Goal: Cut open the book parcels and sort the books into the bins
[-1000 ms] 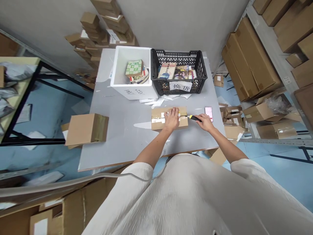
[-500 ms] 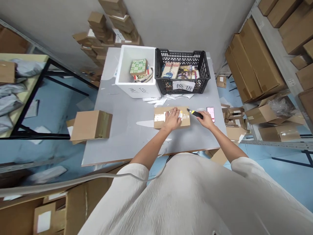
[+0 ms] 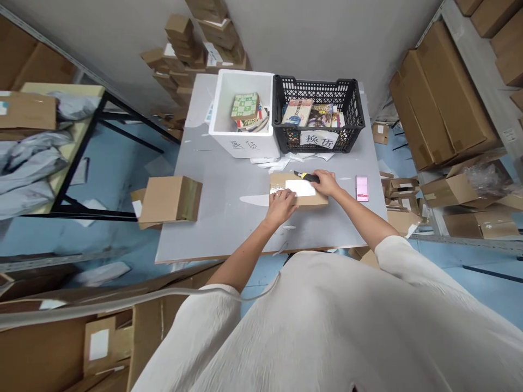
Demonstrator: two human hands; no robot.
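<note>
A taped cardboard box [image 3: 319, 200] with a white label [image 3: 305, 188] lies on the grey table, in front of the crates. My left hand [image 3: 281, 207] holds the box at its left front part, fingers bent over the top and covering the label's left end. In my right hand [image 3: 326, 183] is a black and yellow utility knife [image 3: 307, 177], pointing left above the back part of the box top. My right fingers are closed around its handle, close over the box's right end. Whether the blade touches the box I cannot tell.
Behind the box stand a white foam bin [image 3: 244, 142] and a black plastic crate [image 3: 359, 122], both holding books. Paper scraps [image 3: 278, 165] lie before them. A phone [image 3: 362, 188] rests at the right. Another carton [image 3: 163, 198] sits on the table's left edge.
My right hand has brought the knife left, from beside the box to over its top. My left hand has slid left and forward on the box, uncovering the white label. The view has shifted slightly.
</note>
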